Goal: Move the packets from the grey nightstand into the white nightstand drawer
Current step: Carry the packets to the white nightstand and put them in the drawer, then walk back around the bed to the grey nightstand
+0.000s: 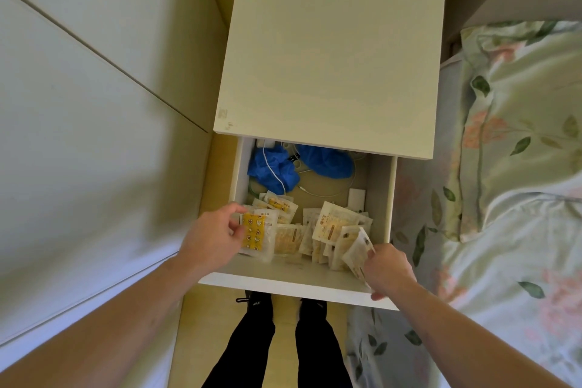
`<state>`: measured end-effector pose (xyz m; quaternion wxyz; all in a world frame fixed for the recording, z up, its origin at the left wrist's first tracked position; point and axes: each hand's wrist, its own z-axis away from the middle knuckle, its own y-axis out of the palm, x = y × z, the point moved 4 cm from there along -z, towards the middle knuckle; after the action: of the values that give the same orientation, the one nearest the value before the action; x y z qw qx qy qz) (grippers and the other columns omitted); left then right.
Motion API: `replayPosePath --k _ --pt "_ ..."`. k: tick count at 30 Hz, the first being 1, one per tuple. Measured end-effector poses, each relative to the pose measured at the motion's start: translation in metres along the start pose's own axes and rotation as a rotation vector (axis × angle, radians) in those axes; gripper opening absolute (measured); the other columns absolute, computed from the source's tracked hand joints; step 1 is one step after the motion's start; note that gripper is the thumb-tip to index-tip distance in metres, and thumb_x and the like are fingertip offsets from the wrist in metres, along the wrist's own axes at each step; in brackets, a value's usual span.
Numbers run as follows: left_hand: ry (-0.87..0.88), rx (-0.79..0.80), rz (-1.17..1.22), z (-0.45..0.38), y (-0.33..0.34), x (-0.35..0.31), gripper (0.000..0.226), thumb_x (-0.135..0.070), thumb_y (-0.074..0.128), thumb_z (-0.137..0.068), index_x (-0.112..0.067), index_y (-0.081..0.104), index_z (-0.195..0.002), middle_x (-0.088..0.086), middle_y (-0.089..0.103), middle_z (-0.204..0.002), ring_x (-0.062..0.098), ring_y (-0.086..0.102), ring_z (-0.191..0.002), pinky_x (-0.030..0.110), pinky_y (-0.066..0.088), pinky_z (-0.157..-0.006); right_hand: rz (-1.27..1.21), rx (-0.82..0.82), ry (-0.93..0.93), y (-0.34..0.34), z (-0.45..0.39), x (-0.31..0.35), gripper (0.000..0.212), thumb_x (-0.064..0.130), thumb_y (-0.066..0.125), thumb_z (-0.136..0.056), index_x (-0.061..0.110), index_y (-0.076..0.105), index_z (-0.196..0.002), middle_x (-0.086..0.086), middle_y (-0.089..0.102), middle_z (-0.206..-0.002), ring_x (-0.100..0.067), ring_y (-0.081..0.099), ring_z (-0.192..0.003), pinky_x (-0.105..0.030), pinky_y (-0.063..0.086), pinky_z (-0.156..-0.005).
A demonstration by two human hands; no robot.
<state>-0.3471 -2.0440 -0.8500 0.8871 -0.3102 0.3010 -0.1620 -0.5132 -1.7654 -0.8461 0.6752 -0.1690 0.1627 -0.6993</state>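
**Both hands in the open white nightstand drawer**

While I look straight down through the head camera, the white nightstand (330, 50) fills the upper middle of the view, and its drawer (283, 277) stands pulled out toward me. My left hand (214, 238) is at the drawer's front left corner, thumb and curled fingers pinching a packet with a yellow patterned face (253, 231) by its left edge. That packet stands tilted against the others near the left wall. My right hand (389, 269) is at the front right corner, over the drawer's front edge, fingers curled round a pale, crinkled packet (357, 250) that leans up toward the pile.

Between the 2 hands, a loose heap of cream and yellow packets (315, 233) covers the front half of the drawer floor, many propped on edge and overlapping; I cannot count them. At the back of the drawer lie 2 crumpled blue covers (326, 161), with a thin white cable (275, 173) running across the left one. A small white box (356, 198) sits against the right wall.

My 2 black-trousered legs (311, 350) show below the drawer front. A floral bedcover (519, 167) lies to the right, and white cabinet panels (78, 120) run along the left.
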Motion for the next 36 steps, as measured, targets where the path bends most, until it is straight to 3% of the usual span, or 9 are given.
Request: replayPosePath --k 5,9,12,15,19,23,27,31,36 --pt "0.001 -0.010 0.018 0.010 -0.001 0.007 0.033 -0.024 0.064 -0.098 -0.028 0.059 -0.131 -0.016 0.069 -0.094 0.004 0.065 -0.072 0.027 0.060 -0.071 0.023 -0.136 -0.158 0.000 0.009 0.017 0.021 0.022 0.041 -0.103 0.024 0.061 -0.095 0.001 0.059 -0.085 -0.015 0.058 -0.073 -0.030 0.049 -0.060" --pt "-0.007 0.011 0.005 0.018 0.000 0.015 0.028 -0.026 0.060 -0.098 -0.032 0.061 -0.125 -0.021 0.067 -0.093 0.004 0.064 -0.071 0.027 0.058 -0.067 0.004 -0.149 -0.351 0.003 0.026 0.052 0.029 0.028 0.042 -0.105 0.026 0.062 -0.085 0.005 0.063 -0.083 -0.013 0.061 -0.074 -0.026 0.044 -0.054" --pt "-0.005 0.032 -0.050 0.023 0.002 0.018 0.028 -0.028 0.053 -0.099 -0.034 0.062 -0.125 -0.023 0.067 -0.093 0.003 0.065 -0.075 0.028 0.060 -0.075 0.001 -0.124 -0.449 0.014 0.027 0.082 0.028 0.028 0.048 -0.102 0.027 0.062 -0.078 0.006 0.064 -0.077 -0.015 0.062 -0.072 -0.033 0.052 -0.057" --pt "-0.004 0.049 -0.089 0.027 0.001 0.022 0.029 -0.030 0.047 -0.101 -0.034 0.063 -0.125 -0.020 0.068 -0.100 0.002 0.066 -0.075 0.029 0.060 -0.078 0.015 -0.069 -0.487 0.036 0.025 0.110 0.022 0.028 0.049 -0.104 0.027 0.066 -0.091 0.005 0.067 -0.085 -0.017 0.065 -0.080 -0.036 0.058 -0.068" --pt "-0.021 0.043 -0.053 0.035 -0.005 0.030 0.027 -0.028 0.050 -0.100 -0.033 0.062 -0.123 -0.019 0.067 -0.092 0.004 0.065 -0.069 0.021 0.056 -0.068 0.168 0.009 -0.528 0.071 0.028 0.142 0.025 0.015 0.046 -0.103 0.024 0.063 -0.119 -0.005 0.068 -0.106 -0.027 0.066 -0.098 -0.040 0.058 -0.082" --pt "-0.007 0.022 -0.084 0.049 -0.012 0.036 0.027 -0.029 0.049 -0.100 -0.035 0.063 -0.122 -0.017 0.066 -0.080 0.003 0.064 -0.066 0.018 0.050 -0.064 0.242 0.067 -0.491 0.094 0.035 0.153 0.070 0.007 0.054 -0.099 0.024 0.023 -0.159 -0.008 0.049 -0.148 -0.031 0.054 -0.128 -0.042 0.052 -0.098" --pt "0.021 0.022 -0.086 0.065 -0.019 0.037 0.027 -0.031 0.049 -0.102 -0.037 0.062 -0.124 -0.019 0.066 -0.087 0.001 0.064 -0.067 0.018 0.053 -0.065 0.117 0.017 -0.458 0.085 0.053 0.145 0.074 0.007 0.052 -0.101 0.025 0.015 -0.162 0.000 0.028 -0.164 -0.026 0.044 -0.142 -0.041 0.046 -0.109" --pt "0.060 0.045 -0.053 0.087 -0.033 0.025 0.030 -0.027 0.059 -0.098 -0.040 0.059 -0.126 -0.026 0.062 -0.103 0.000 0.062 -0.078 0.020 0.056 -0.073 -0.016 -0.052 -0.456 0.059 0.096 0.121 0.062 0.014 0.049 -0.103 0.027 0.025 -0.159 0.005 0.033 -0.162 -0.021 0.044 -0.142 -0.039 0.042 -0.113" --pt "0.205 0.036 -0.056 0.132 -0.069 -0.020 0.042 -0.026 0.062 -0.095 -0.038 0.053 -0.134 -0.027 0.059 -0.105 -0.001 0.061 -0.081 0.024 0.056 -0.074 -0.134 -0.151 -0.419 0.020 0.183 0.082 0.056 0.018 0.048 -0.105 0.030 0.031 -0.156 0.009 0.032 -0.162 -0.017 0.044 -0.141 -0.034 0.042 -0.110"
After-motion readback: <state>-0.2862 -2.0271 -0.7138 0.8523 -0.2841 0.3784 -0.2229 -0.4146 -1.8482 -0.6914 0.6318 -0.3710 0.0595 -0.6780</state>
